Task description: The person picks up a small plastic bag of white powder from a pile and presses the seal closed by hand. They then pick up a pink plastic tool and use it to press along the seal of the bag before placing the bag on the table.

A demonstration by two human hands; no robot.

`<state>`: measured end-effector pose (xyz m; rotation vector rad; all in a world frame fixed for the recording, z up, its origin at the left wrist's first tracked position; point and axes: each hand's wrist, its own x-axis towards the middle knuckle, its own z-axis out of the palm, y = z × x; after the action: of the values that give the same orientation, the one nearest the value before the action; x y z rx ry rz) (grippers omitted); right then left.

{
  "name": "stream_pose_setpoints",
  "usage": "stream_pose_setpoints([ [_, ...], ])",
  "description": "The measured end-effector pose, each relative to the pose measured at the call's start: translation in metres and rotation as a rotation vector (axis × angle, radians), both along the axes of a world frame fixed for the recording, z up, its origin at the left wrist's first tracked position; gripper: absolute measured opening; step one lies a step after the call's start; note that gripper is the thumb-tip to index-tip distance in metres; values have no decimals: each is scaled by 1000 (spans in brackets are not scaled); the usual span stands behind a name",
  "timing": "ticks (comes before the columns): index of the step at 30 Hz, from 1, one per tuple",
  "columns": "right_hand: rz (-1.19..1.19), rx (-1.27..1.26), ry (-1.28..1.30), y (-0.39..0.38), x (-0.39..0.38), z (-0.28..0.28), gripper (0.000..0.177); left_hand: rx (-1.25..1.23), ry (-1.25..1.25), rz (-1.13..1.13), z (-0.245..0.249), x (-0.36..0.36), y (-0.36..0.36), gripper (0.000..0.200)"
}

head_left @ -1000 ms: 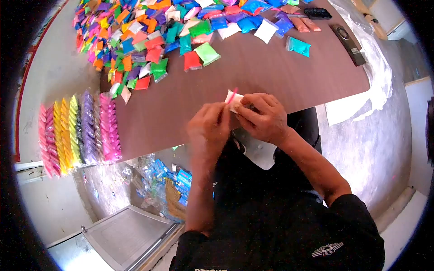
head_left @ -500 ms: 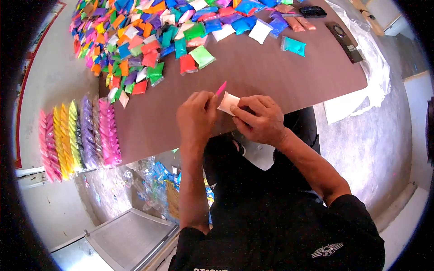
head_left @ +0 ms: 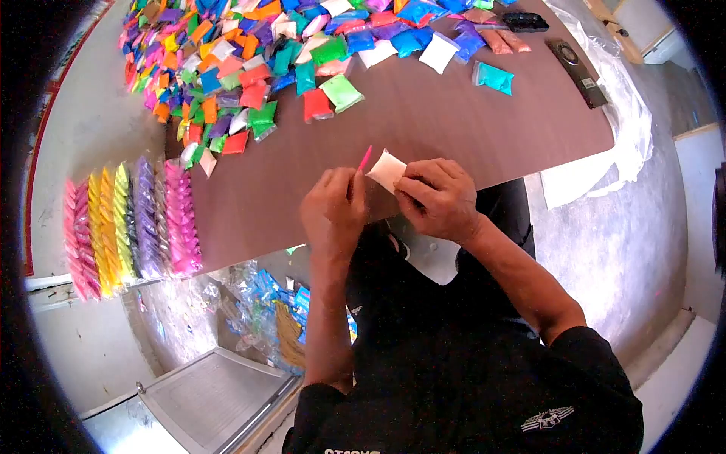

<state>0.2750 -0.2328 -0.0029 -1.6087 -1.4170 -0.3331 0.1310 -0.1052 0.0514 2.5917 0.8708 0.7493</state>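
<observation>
My left hand is closed around a slim pink stick-like tool, whose tip points up and away from me. Just to the right, my right hand pinches a small pale cream packet by its right end. The packet is tilted above the near edge of the brown table. Pink tool and packet are close together; whether they touch is hard to tell. My fingers hide the tool's lower part.
A big heap of colourful packets covers the table's far left. Strips of coloured packets lie at the left edge. A dark oblong device, a black packet and clear plastic sheeting are at the right.
My right hand's grip has shifted to the packet's right end, so more of the packet shows. My left hand and the pink tool have moved slightly down and to the right.
</observation>
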Motion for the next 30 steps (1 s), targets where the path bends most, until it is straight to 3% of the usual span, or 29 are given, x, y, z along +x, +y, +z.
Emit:
stream_pose_setpoints([
  [8,-19,17,-6,1,-1,1,20,-58,-24,-70,-17,-2,-24,7],
  [17,13,-46,13,-1,-1,3,21,-63,-37,87,-21,-8,3,10],
  [20,21,-96,80,-1,-3,6,22,-204,-123,128,-23,-15,1,12],
  [22,89,-89,309,-1,-2,11,24,-287,-190,125,-23,-20,-2,14],
  [26,77,-105,221,7,17,18,28,-351,-247,147,-19,-24,-10,13],
  [28,89,-48,2,14,29,28,26,-383,-266,163,-15,-23,-15,12],
  [30,157,-92,38,20,34,21,25,-417,-260,175,-8,-21,-24,13],
])
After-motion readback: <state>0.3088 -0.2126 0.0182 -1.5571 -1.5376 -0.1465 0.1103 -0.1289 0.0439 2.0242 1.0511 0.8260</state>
